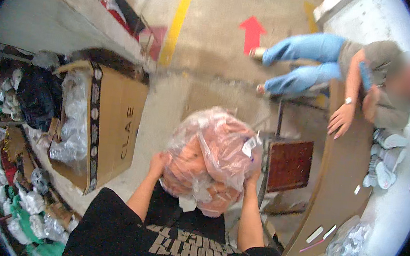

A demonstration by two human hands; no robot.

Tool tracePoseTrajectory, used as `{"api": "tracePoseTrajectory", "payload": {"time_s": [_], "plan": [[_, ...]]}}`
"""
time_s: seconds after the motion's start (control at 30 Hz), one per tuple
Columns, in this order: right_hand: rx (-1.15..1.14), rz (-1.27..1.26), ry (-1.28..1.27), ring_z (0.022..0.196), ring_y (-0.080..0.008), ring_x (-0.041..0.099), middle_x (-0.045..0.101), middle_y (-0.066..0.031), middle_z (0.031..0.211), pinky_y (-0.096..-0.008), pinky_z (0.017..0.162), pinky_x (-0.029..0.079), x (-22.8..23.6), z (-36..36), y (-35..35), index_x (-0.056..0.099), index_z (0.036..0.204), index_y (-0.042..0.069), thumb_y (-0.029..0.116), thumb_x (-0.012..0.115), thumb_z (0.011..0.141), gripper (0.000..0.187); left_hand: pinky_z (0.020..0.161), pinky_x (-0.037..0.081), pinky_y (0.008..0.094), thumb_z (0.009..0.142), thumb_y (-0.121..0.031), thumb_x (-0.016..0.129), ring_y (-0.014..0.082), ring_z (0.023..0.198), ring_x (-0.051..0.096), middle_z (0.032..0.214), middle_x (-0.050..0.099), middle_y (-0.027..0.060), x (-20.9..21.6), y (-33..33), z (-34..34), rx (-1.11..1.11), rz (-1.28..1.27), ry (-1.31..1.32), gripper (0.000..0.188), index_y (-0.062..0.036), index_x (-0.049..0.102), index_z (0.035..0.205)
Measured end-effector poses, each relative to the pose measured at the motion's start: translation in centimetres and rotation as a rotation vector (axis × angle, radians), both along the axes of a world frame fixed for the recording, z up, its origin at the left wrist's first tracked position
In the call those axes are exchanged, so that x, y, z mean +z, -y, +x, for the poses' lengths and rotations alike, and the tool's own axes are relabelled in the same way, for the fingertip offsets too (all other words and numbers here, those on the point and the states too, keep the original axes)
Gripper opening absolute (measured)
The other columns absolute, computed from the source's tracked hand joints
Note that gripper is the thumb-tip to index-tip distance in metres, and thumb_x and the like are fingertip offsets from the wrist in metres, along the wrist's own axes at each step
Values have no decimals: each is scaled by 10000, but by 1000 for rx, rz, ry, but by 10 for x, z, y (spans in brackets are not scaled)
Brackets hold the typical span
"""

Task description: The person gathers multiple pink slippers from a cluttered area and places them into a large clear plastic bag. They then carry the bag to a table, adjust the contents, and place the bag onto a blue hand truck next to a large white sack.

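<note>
Bag (190,151) between hands (160,163), roundish, long axis unclear, label (249,145) at right

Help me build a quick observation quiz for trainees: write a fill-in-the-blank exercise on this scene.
1. The left hand and right hand hold the plastic bag before a shirt that is mainly ____.
2. The large cardboard box stands to the bag's ____.
3. The red floor marking is shaped like an ____.
4. The co-worker wears jeans coloured ____.

Missing words: black; left; arrow; blue.
</note>
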State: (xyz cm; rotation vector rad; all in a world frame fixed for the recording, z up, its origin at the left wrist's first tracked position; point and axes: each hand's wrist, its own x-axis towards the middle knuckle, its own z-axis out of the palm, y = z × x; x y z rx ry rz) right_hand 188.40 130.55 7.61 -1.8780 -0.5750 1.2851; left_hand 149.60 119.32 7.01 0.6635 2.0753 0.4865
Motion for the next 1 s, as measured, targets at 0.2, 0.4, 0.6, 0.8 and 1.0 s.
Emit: {"api": "tracePoseTrajectory", "payload": {"time_s": [0.2,0.4,0.6,0.8,1.0], "plan": [[40,-85,-87,1002,-251,608,611,-118,1099,-395,905,494,35,26,8,586,1189,21,317,627,955,380,777,528,457,858,-552,642,365,889,698,965,710,274,35,5,8,-54,-126,103,601,32,709,985],[-134,-216,-308,782,-242,659,695,-89,888,-397,736,531,39,-19,41,711,1010,39,361,725,901,340,832,532,464,902,-514,605,407,953,697,1098,679,291,35,23,-47,-120,-26,15,614,3,624,1233],[375,-226,44,740,-220,641,700,-82,820,-389,648,493,0,-85,-42,719,986,3,429,716,880,439,673,548,505,987,-368,500,405,810,699,908,688,267,4,47,-107,-160,52,-151,435,35,628,1086],[1083,-109,474,858,-283,699,747,-150,963,-420,768,536,16,-212,-132,736,1113,61,455,599,912,463,418,467,447,1034,-300,428,360,557,642,792,660,215,28,101,-108,349,-123,323,377,31,592,1110],[1500,-32,770,1122,-364,652,712,-164,1157,-454,986,492,84,-332,-172,724,1196,166,598,454,929,575,453,470,430,1039,-292,424,320,579,636,774,651,197,17,107,-88,699,-25,374,359,10,599,1122]]}}
